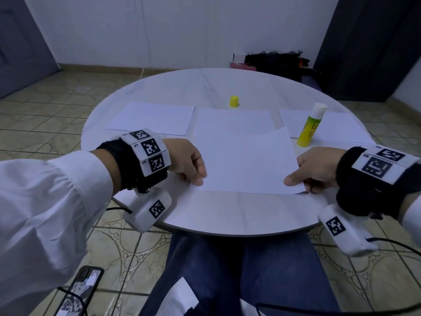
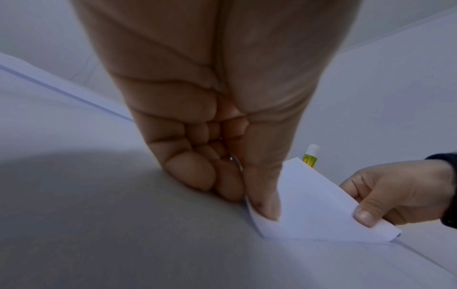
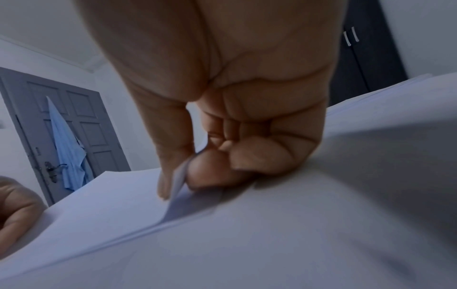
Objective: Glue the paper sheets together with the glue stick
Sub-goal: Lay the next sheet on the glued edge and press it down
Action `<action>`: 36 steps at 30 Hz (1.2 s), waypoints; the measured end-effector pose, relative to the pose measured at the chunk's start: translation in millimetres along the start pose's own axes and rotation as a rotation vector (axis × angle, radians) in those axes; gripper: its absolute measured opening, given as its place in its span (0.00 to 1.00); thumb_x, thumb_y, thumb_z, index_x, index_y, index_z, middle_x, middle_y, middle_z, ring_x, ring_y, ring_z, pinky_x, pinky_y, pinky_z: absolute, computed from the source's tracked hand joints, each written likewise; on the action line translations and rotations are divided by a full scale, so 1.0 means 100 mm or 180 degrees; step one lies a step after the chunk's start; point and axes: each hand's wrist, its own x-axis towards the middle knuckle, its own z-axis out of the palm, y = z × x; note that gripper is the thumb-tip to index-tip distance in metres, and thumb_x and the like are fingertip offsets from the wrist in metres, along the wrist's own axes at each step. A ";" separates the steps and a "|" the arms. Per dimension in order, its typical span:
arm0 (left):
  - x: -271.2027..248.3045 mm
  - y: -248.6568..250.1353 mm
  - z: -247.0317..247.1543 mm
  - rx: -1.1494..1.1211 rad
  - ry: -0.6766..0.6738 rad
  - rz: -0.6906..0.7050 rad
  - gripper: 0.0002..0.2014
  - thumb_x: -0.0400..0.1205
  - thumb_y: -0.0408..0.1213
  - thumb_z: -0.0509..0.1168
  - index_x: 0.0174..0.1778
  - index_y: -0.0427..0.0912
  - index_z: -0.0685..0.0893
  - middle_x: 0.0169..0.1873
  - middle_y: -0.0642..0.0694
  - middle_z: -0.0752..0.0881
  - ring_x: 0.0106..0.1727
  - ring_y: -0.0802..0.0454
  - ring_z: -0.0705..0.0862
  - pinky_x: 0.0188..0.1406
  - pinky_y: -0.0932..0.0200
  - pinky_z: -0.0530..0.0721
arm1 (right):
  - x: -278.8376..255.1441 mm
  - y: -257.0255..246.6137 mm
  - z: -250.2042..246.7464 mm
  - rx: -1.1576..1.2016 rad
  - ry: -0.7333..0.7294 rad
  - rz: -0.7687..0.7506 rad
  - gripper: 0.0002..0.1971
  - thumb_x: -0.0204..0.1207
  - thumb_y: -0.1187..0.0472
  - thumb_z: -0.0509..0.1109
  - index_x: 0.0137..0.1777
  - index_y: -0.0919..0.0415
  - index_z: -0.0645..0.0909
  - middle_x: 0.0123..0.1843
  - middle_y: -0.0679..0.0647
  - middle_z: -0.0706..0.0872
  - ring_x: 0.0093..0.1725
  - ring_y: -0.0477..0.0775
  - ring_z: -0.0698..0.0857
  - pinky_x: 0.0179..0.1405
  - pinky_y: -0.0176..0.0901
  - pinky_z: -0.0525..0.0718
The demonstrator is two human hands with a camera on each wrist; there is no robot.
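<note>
A flat stack of white paper sheets [image 1: 151, 118] lies at the left of the round pale marble-patterned table [image 1: 227, 213]. The left hand [image 1: 185, 159] pinches the near left corner of a single white paper sheet [image 1: 247, 160], apparently raised over another sheet; the right hand [image 1: 316, 169] pinches its right corner. Behind stands a small yellow cap [image 1: 234, 101]. An uncapped yellow glue stick [image 1: 311, 126] stands upright at right.
</note>
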 end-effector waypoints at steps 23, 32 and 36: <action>0.04 0.00 0.01 0.0228 -0.0002 -0.0005 0.08 0.70 0.35 0.80 0.38 0.48 0.87 0.26 0.56 0.86 0.32 0.55 0.82 0.39 0.67 0.79 | -0.13 -0.08 -0.05 -0.0570 0.0231 -0.0022 0.17 0.68 0.61 0.80 0.27 0.62 0.74 0.28 0.56 0.84 0.26 0.51 0.79 0.21 0.37 0.68; 0.03 0.02 0.00 0.0225 -0.0006 -0.0005 0.08 0.70 0.35 0.79 0.37 0.48 0.87 0.21 0.59 0.84 0.31 0.56 0.81 0.36 0.69 0.77 | -0.11 -0.07 -0.05 -0.0570 0.0240 -0.0009 0.17 0.67 0.61 0.81 0.27 0.62 0.74 0.28 0.57 0.84 0.29 0.53 0.80 0.21 0.38 0.68; 0.03 0.02 0.00 0.0215 -0.0009 -0.0013 0.08 0.70 0.35 0.79 0.37 0.48 0.87 0.21 0.59 0.84 0.30 0.56 0.81 0.36 0.69 0.77 | -0.10 -0.08 -0.05 -0.0660 0.0227 -0.0005 0.18 0.68 0.60 0.80 0.27 0.62 0.73 0.28 0.56 0.83 0.27 0.51 0.79 0.21 0.37 0.68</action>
